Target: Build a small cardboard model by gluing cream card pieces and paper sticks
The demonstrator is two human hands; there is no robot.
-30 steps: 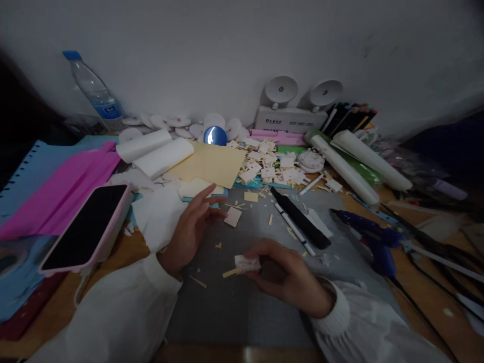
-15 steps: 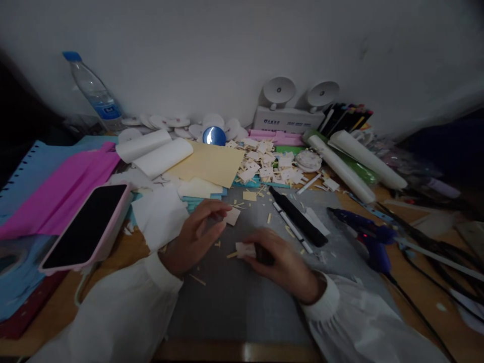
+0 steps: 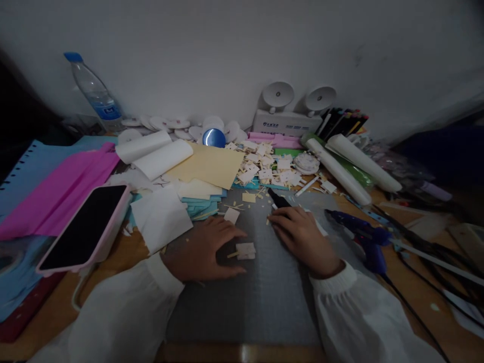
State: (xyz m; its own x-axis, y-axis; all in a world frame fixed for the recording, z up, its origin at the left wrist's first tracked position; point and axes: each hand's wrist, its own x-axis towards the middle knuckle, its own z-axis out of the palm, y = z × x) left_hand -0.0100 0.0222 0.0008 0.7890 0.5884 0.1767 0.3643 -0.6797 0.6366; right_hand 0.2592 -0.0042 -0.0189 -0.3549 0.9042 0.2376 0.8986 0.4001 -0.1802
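Note:
A small white paper piece (image 3: 246, 251) with a yellow strip sticking out of its left side lies on the grey mat. My left hand (image 3: 207, 248) spreads around that piece from the left, thumb and fingers apart and holding nothing. Just behind it is another small white paper square (image 3: 232, 216). My right hand (image 3: 304, 236) lies over a black marker (image 3: 279, 199) and a white pen, hiding most of both. Its fingertips pinch at a tiny yellow paper strip (image 3: 267, 221), of which only the end shows.
A heap of small paper pieces (image 3: 260, 164) fills the back middle. The blue glue gun (image 3: 359, 232) and its cord lie at the right. A phone (image 3: 85, 227), stacked coloured paper (image 3: 68, 186) and a water bottle (image 3: 96, 93) stand along the left.
My right hand has let go of the small white paper piece and moved right and back to the yellow strip. My left hand has opened and come nearer around the piece.

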